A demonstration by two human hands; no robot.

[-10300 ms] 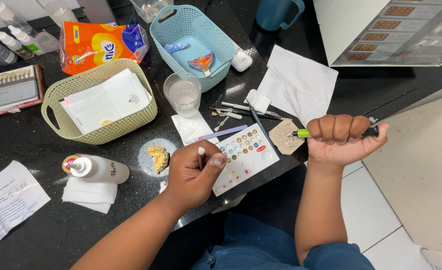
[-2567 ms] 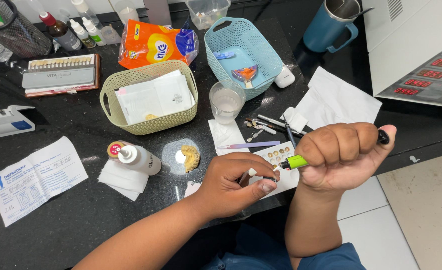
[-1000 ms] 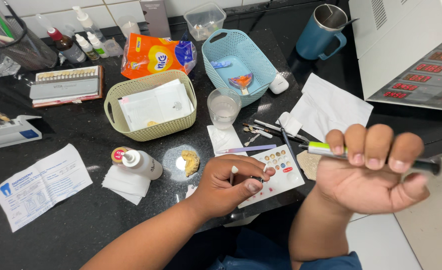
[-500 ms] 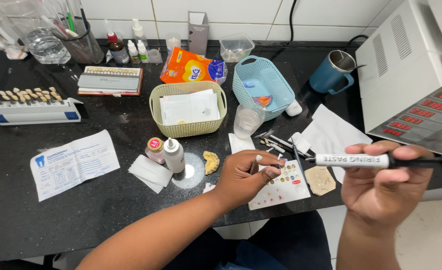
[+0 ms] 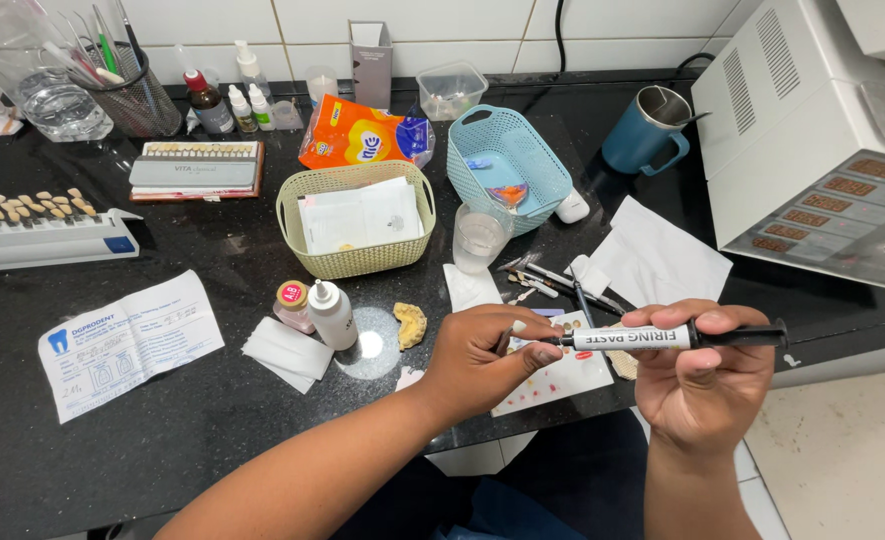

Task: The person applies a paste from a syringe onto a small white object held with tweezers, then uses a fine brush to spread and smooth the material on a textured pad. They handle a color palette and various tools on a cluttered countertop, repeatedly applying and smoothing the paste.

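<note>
The paste syringe (image 5: 652, 337), a slim white barrel with a black plunger end, lies level above the near edge of the black surface (image 5: 162, 440), its nozzle toward 9 o'clock and its plunger toward 3 o'clock. The right hand (image 5: 707, 385) is closed around it from below, fingers curled over the barrel and thumb near the plunger end. The left hand (image 5: 482, 350) meets the nozzle from 9 o'clock, thumb and forefinger pinched at the tip, with a small pale piece (image 5: 518, 327) showing by the fingertips; whether that is a cap or something else cannot be told.

To handle this well, the barrel seems best kept level and still in the right hand while the left does only the fine work at the tip, with pressure on the plunger light so little paste comes at once.

Just under the two hands lies a white colour-sample card (image 5: 557, 375). At 10 o'clock from the syringe sits a yellowish dental cast (image 5: 410, 324) beside a round glass slab (image 5: 367, 345), with a white dropper bottle (image 5: 332, 315) further toward 9 o'clock. At 12 o'clock lie slim metal instruments (image 5: 562, 285) and a clear cup (image 5: 480, 238).
</note>
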